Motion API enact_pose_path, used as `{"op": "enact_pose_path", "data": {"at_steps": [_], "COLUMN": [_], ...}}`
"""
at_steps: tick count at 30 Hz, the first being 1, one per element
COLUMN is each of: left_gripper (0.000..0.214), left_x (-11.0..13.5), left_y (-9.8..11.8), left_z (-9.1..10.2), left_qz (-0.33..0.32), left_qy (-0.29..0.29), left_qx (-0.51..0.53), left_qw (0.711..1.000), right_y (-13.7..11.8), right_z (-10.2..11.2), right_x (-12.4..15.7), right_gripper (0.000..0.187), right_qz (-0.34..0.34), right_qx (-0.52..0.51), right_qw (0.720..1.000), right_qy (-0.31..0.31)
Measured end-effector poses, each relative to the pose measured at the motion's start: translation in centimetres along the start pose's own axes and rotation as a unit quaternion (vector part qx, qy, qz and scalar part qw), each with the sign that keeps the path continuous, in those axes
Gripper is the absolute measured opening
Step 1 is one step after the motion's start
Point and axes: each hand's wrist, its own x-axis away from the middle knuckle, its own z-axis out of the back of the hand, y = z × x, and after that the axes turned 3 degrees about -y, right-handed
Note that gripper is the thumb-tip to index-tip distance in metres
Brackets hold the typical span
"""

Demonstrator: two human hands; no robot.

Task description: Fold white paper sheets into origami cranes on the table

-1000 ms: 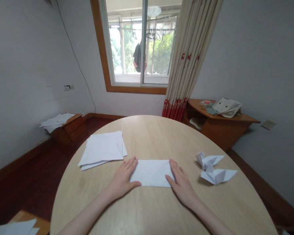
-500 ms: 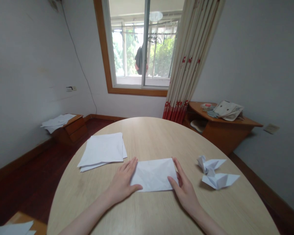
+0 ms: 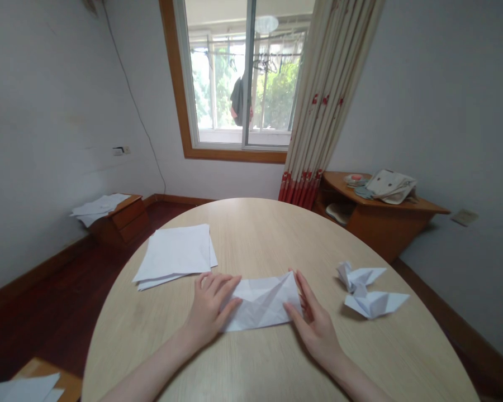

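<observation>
I have a free lane across the far middle of the round pale-wood table [image 3: 268, 234], beyond the creased white paper [image 3: 262, 307], and another between the right hand [image 3: 314, 324] and two folded white paper figures [image 3: 375, 306], but the stack of flat white sheets [image 3: 176, 250] crowds the left hand [image 3: 209, 304].

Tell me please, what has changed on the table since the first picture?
The right grip has taken hold of the white paper at its right end, which seems lifted. The left grip has curled its fingers, its thumb slid slightly away from the person. Creases now show across the paper. The paper stack and folded paper pieces stayed put.
</observation>
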Motion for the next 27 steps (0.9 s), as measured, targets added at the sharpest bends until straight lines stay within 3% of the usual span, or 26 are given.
{"op": "enact_pose_path", "data": {"at_steps": [11, 16, 22, 27], "left_gripper": [0.022, 0.026, 0.036, 0.037], "left_x": [0.0, 0.3, 0.7, 0.5], "left_y": [0.9, 0.9, 1.1, 1.3], "left_z": [0.6, 1.0, 1.3, 1.3], "left_qz": [0.035, 0.022, -0.027, -0.037], "left_qy": [0.052, 0.076, 0.036, 0.002], "left_qx": [0.051, 0.045, 0.048, 0.082], "left_qw": [0.997, 0.996, 0.998, 0.996], "right_y": [-1.3, -2.0, -2.9, -3.1], "right_z": [0.4, 1.1, 2.1, 2.7], "right_x": [-0.1, -0.4, -0.7, -0.7], "right_gripper": [0.058, 0.050, 0.040, 0.055], "right_qz": [0.038, 0.070, 0.123, 0.128], "right_qx": [-0.004, 0.012, 0.043, 0.046], "right_qw": [0.999, 0.997, 0.991, 0.991], "right_qy": [-0.009, 0.022, 0.025, -0.005]}}
